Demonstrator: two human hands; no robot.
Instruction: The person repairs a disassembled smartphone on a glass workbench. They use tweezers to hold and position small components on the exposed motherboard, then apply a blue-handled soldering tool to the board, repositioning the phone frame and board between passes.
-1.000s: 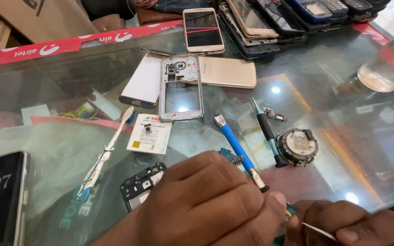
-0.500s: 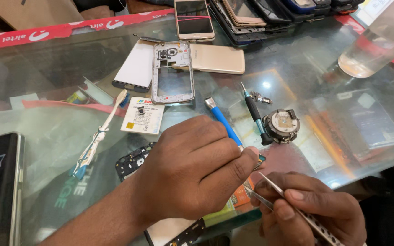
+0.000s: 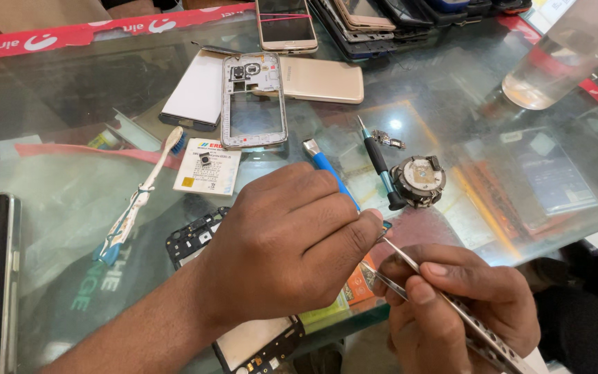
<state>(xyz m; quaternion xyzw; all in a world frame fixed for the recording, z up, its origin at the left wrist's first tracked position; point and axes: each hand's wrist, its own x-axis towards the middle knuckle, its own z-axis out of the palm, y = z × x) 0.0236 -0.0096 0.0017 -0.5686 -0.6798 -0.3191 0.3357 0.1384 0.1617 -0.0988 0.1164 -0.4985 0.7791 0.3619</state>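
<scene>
while left hand (image 3: 292, 242) curls, fingers closed, pinching something unseen over black phone board (image 3: 195, 239), right hand (image 3: 461, 305) grips slim steel tweezers (image 3: 410, 273), tips just beside left fingertips; blue-handled tool (image 3: 330, 173) behind board, on glass counter (image 3: 451, 104).

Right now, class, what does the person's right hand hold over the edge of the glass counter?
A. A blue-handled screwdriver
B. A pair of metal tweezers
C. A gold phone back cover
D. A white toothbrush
B: the right hand grips slim metal tweezers, tips pointing toward the left hand; the toothbrush, gold cover and blue-handled screwdriver all lie on the counter.
</scene>
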